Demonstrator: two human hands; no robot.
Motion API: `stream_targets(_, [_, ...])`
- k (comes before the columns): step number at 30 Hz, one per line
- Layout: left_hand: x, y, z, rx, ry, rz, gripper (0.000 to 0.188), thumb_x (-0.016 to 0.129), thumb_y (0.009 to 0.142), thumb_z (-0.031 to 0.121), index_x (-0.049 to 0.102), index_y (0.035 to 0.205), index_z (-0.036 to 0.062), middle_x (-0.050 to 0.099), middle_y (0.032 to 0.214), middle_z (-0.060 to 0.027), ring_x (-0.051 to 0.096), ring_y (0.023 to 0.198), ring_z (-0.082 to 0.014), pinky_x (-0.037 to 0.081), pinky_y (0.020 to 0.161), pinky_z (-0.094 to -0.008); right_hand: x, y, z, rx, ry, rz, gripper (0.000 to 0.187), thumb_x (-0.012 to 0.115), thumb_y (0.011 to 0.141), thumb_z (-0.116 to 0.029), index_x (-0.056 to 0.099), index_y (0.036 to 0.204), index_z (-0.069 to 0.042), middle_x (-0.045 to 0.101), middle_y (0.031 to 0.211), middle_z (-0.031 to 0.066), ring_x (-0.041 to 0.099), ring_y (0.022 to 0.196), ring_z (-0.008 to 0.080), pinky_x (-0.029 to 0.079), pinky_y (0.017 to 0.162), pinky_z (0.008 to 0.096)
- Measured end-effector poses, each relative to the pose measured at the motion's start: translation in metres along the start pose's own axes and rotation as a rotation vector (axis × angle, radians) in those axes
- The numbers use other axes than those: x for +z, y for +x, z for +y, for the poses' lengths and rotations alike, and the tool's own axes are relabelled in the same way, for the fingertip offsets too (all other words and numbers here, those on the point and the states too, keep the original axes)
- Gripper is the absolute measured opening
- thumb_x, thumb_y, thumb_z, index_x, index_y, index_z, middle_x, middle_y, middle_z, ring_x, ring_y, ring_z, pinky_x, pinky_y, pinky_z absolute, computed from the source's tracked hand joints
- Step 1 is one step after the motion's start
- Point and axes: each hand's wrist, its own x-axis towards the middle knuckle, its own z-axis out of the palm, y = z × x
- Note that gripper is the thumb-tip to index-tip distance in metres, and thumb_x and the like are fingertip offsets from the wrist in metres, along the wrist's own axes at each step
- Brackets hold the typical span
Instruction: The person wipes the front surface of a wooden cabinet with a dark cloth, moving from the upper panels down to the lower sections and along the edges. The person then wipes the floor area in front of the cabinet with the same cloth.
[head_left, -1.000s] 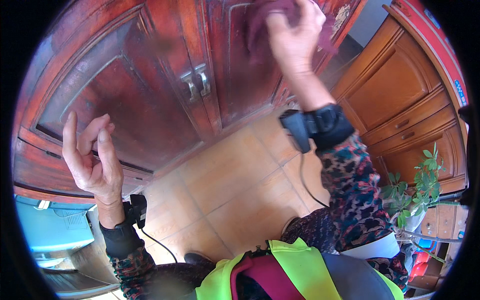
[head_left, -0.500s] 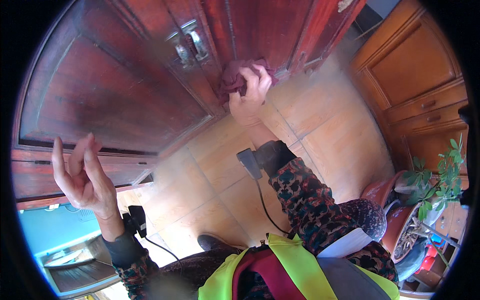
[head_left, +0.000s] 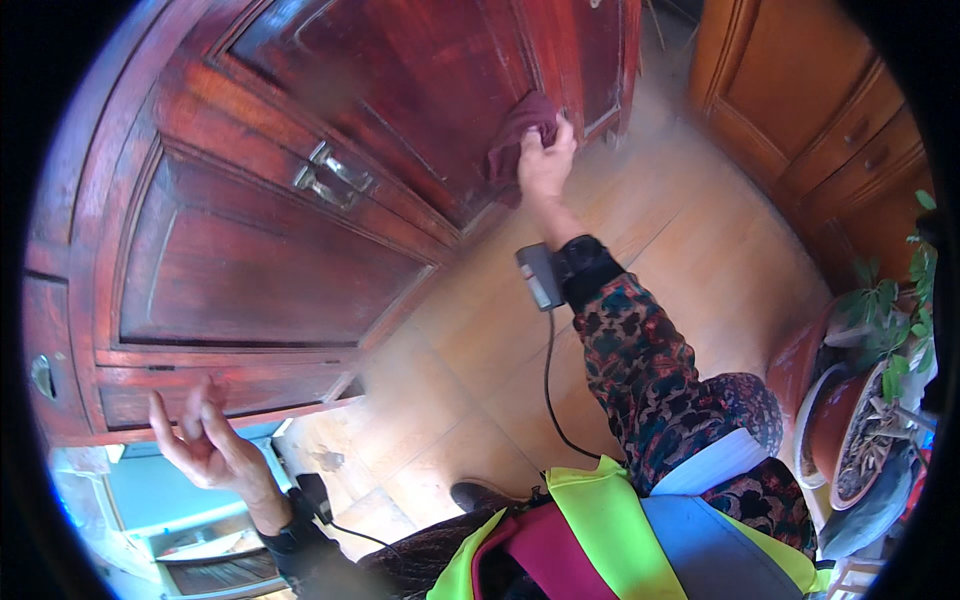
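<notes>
A dark maroon cloth (head_left: 516, 135) is bunched under my right hand (head_left: 547, 165), pressed against the door of a reddish-brown wooden cabinet (head_left: 270, 250). The fingers curl over the cloth near the cabinet's right end, just above its lower edge. Two metal handles (head_left: 333, 175) sit side by side where the doors meet, left of the cloth. My left hand (head_left: 215, 450) is raised in front of the cabinet's lower left, fingers apart and holding nothing. Some of its fingertips are blurred.
An orange-brown wooden cabinet (head_left: 800, 110) stands at the right. Below it are potted plants (head_left: 850, 430) with green leaves. Beige floor tiles (head_left: 450, 350) lie between the cabinets. A pale blue appliance-like box (head_left: 180, 485) is at lower left. Cables run from devices on both wrists.
My right hand has moved with the cloth toward the cabinet's right end. The view has shifted, showing more of the cabinet's left side. My left hand stays raised with its fingers apart.
</notes>
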Motion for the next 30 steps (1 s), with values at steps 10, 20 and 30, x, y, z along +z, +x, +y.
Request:
stream_targets(10, [0.019,-0.021,0.017,-0.199,-0.056,-0.149,0.055,0.051,0.097,-0.001,0.031,0.149,0.0035,0.068,0.103,-0.0133,0.065,0.087,-0.0163,0.055,0.078,-0.0268,-0.008,-0.054,0.03,0.247,0.243,-0.147,0.047,0.069,0.074,-0.008,0.058,0.12,-0.007,0.059,0.112,0.025,0.058,0.108,0.0398,0.046,0.095,0.0444])
stream_targets(20, [0.034,-0.039,0.011,-0.305,-0.088,-0.105,0.057,0.052,0.095,-0.002,0.032,0.148,0.0033,0.069,0.101,-0.0116,0.063,0.081,-0.0141,0.054,0.076,-0.0278,-0.005,-0.052,0.036,0.501,0.076,-0.245,0.035,0.063,0.087,-0.008,0.056,0.121,0.0,0.066,0.107,0.0165,0.062,0.096,0.0268,0.048,0.087,0.0378])
stream_targets(30, [0.043,-0.054,-0.025,-0.344,-0.096,-0.183,0.056,0.055,0.096,0.001,0.033,0.147,0.0038,0.068,0.103,-0.0122,0.065,0.089,-0.0163,0.054,0.081,-0.0284,-0.011,0.057,-0.127,-0.482,0.315,-0.046,0.048,0.067,0.065,-0.002,0.059,0.112,-0.004,0.056,0.11,0.0179,0.055,0.105,0.0366,0.046,0.094,0.0409])
